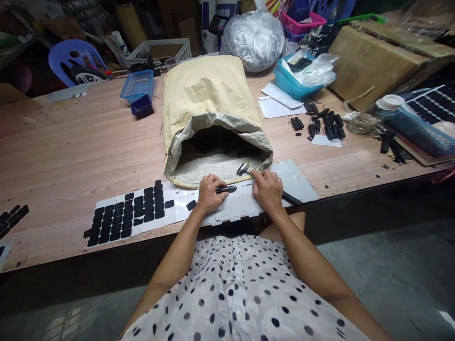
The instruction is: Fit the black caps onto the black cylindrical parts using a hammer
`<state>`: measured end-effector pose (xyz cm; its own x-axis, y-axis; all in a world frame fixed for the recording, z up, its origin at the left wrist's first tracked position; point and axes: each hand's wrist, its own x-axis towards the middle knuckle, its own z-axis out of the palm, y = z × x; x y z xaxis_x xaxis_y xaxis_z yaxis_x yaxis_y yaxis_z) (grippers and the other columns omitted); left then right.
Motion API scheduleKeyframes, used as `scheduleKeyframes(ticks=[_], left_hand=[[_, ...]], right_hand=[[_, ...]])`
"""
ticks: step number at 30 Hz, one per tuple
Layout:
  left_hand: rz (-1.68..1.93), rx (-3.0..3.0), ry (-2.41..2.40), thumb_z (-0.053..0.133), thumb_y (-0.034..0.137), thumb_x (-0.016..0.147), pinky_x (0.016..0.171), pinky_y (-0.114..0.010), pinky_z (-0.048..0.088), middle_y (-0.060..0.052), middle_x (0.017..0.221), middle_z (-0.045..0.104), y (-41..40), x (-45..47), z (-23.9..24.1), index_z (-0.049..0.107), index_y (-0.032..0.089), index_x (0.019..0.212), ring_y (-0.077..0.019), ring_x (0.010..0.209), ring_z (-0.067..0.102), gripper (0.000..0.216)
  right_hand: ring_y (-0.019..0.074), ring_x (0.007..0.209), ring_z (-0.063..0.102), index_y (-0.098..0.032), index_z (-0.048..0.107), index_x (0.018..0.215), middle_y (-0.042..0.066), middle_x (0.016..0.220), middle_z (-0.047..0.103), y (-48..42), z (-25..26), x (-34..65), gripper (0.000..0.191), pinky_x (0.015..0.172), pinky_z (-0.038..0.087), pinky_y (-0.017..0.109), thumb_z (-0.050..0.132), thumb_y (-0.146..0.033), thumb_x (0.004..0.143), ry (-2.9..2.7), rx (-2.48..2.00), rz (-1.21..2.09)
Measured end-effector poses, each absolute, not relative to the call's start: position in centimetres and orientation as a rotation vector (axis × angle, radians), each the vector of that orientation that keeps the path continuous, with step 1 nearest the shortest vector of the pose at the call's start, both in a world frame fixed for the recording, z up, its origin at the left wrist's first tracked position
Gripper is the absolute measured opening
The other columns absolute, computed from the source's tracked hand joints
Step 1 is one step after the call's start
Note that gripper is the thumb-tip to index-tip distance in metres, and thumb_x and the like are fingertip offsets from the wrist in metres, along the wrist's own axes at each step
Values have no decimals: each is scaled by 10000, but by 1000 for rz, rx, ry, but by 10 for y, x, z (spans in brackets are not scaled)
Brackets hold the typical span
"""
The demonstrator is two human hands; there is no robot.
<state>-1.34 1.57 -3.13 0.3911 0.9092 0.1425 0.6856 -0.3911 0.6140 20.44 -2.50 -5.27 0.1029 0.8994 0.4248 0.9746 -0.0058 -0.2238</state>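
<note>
My left hand (pixel 209 193) is closed around a small black cylindrical part (pixel 226 189), held flat on a white backing sheet (pixel 249 201). My right hand (pixel 267 189) grips a small hammer (pixel 243 169) by its black handle; the metal head rests near the mouth of an open woven sack (pixel 209 99) lying just behind both hands. To the left on the same sheet are rows of several black square pads (pixel 121 218).
Wooden table (pixel 71 147) with a blue basket (pixel 138 85), a teal tray (pixel 295 80), papers, loose black parts (pixel 323 124), a cardboard box (pixel 369 61) and another pad sheet (pixel 432 104) at the right. More black pads (pixel 12 218) lie far left.
</note>
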Motion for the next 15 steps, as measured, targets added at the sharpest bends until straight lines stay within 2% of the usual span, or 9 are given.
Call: scheduleKeyframes(ticks=[6, 15], left_hand=[[648, 2198, 1353, 798, 213, 712, 939, -446, 461, -32, 950, 630, 16, -14, -30, 749, 240, 908, -257, 982, 550, 204], [661, 2170, 1378, 810, 246, 744, 918, -437, 472, -29, 926, 641, 18, -11, -33, 754, 244, 842, -251, 961, 561, 113]], right_hand=[[247, 882, 448, -247, 703, 1192, 100, 969, 605, -24, -53, 205, 360, 749, 300, 351, 507, -163, 903, -1832, -1961, -214], [241, 884, 462, -261, 717, 1174, 95, 965, 623, -23, -51, 205, 323, 738, 300, 340, 504, -188, 942, -1818, -1983, -212]])
